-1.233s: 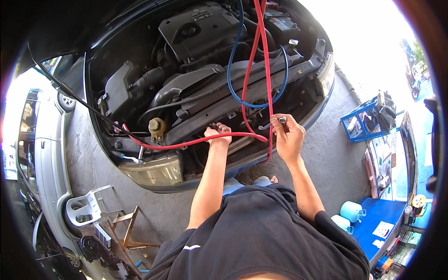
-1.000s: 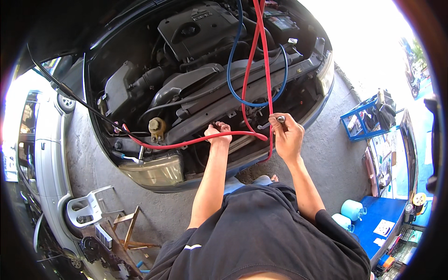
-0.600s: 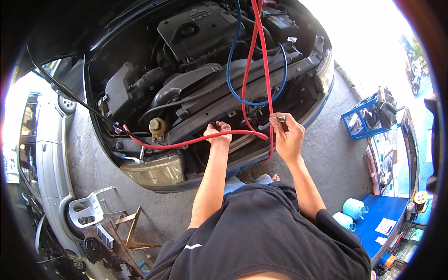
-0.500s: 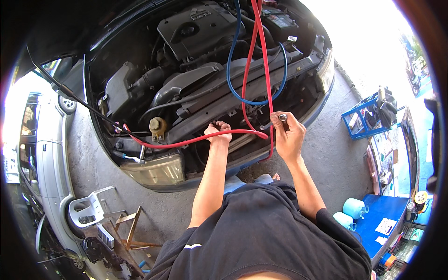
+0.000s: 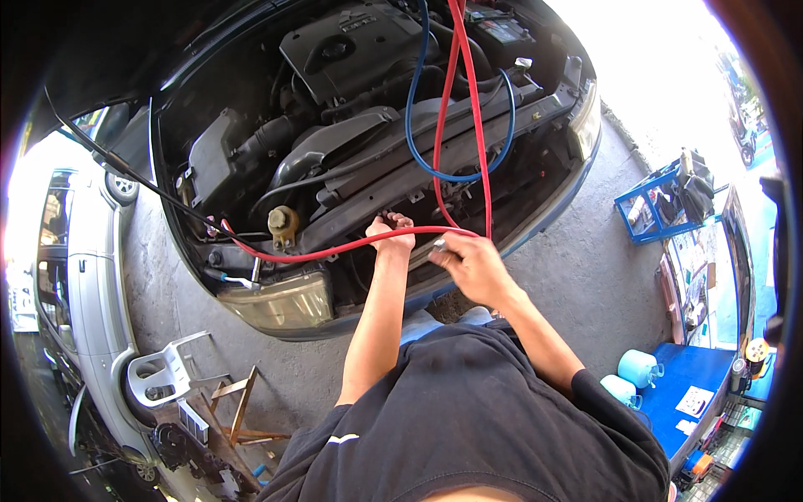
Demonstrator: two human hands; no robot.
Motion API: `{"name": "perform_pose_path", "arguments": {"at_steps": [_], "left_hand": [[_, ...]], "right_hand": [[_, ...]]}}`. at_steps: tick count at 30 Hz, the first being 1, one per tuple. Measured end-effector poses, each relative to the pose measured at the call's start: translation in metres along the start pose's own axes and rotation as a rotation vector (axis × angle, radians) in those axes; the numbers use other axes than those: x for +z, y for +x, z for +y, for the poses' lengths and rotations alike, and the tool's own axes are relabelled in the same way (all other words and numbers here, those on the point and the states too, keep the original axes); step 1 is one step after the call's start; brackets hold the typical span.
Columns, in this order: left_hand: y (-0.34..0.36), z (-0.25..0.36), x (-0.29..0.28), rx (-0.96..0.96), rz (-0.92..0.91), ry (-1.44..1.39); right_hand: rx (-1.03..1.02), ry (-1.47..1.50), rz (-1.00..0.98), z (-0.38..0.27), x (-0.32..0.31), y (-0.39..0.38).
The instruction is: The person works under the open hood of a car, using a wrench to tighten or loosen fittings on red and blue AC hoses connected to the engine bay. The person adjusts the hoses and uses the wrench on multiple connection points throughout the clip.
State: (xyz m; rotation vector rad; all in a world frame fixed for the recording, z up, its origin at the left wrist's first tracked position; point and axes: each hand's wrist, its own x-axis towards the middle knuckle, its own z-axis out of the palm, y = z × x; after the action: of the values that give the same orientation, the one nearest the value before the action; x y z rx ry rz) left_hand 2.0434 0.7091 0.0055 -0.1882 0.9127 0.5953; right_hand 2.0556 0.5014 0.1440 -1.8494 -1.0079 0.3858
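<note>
My left hand (image 5: 391, 232) reaches into the front of an open car engine bay (image 5: 360, 117), just below the front crossbar (image 5: 351, 219). Its fingers are curled together, and what they grip is hidden. A red hose (image 5: 335, 249) runs across in front of that hand. To its right, my right hand (image 5: 475, 266) is closed around a small metal socket wrench (image 5: 439, 245), of which only the shiny end pokes out. A second red hose (image 5: 478, 125) and a looped blue hose (image 5: 410, 117) hang down over the engine from above.
A blue-handled ratchet (image 5: 232, 279) lies by the left headlight (image 5: 280, 303). A white plastic chair (image 5: 163, 375) and a wooden stand (image 5: 238, 410) are at lower left, beside a silver car (image 5: 96, 276). At right are a blue metal rack (image 5: 661, 205) and light-blue cylinders (image 5: 639, 368) by a blue table (image 5: 703, 376).
My right hand has moved left and slightly down with the socket wrench, turning palm-down beside the left hand. The left hand has stayed at the same spot.
</note>
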Motion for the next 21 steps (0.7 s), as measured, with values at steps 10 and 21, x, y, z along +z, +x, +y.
{"name": "perform_pose_path", "arguments": {"at_steps": [10, 21], "left_hand": [[0.029, 0.032, -0.024, 0.179, 0.003, 0.361], [0.037, 0.08, -0.071, 0.085, -0.555, 0.521]], "right_hand": [[0.255, 0.077, -0.022, 0.066, 0.107, 0.031], [0.534, 0.177, 0.11, 0.095, 0.152, 0.106]]}}
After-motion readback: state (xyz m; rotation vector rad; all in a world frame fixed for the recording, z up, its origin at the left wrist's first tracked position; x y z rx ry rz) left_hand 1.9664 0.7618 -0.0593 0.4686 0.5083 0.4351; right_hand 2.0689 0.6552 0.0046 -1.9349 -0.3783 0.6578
